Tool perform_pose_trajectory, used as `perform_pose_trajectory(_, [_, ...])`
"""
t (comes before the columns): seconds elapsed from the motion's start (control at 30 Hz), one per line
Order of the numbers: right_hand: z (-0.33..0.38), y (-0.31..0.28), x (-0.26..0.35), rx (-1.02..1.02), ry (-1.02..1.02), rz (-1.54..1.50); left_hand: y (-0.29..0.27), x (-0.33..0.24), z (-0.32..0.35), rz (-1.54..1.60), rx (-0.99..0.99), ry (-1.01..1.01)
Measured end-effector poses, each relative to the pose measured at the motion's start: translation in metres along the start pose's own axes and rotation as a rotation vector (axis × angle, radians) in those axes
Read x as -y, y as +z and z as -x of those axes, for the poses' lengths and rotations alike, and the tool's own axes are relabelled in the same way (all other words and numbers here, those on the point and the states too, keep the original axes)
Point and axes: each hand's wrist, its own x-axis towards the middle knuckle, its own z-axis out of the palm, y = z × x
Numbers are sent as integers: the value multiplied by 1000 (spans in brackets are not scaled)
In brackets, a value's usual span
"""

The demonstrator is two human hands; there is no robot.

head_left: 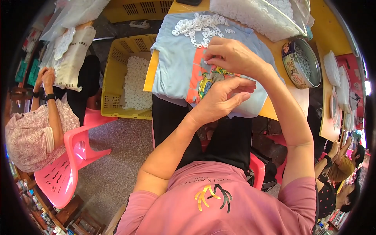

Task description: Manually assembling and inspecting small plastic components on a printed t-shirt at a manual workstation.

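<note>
A pale blue cloth (168, 78) with an orange and grey panel and a cartoon print covers the tabletop in front of me. On its far part lies a loose pile of small white plastic pieces (199, 26) with holes. My right hand (235, 56) is over the cloth just nearer than the pile, thumb and forefinger pinched on what looks like one small white piece (205, 62). Closer to me, my left hand (223, 96) hovers above the cloth's near edge with thumb and fingers apart. Its palm is partly hidden, and I see nothing held in it.
A round tin (301, 64) of small grey metal pieces stands on the right. Beyond the cloth lies a large bag of white pieces (254, 17). Left of the table is a yellow crate (113, 78) holding white pieces. Another person sits at far left by a pink chair (58, 176); more people are at right.
</note>
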Motion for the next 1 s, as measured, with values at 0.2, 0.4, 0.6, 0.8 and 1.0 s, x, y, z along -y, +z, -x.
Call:
perform_pose_trajectory(0.2, [8,-10,-8,-143,82,-106,-1,0,2,-1,-5,-27])
perform_pose_trajectory(0.4, [26,-32,-49,-310,268,7,0,2,1,12,-6,3])
perform_pose_trajectory(0.6, [16,-18,-44,-355,222,223,-2,-1,1,-3,-11,-6])
perform_pose_trajectory(0.8, [-6,3,-16,-228,229,169,-1,-1,0,-7,-24,-22])
perform_pose_trajectory(1.0, [-4,5,-16,-200,140,120,0,-3,0,-65,-53,-6])
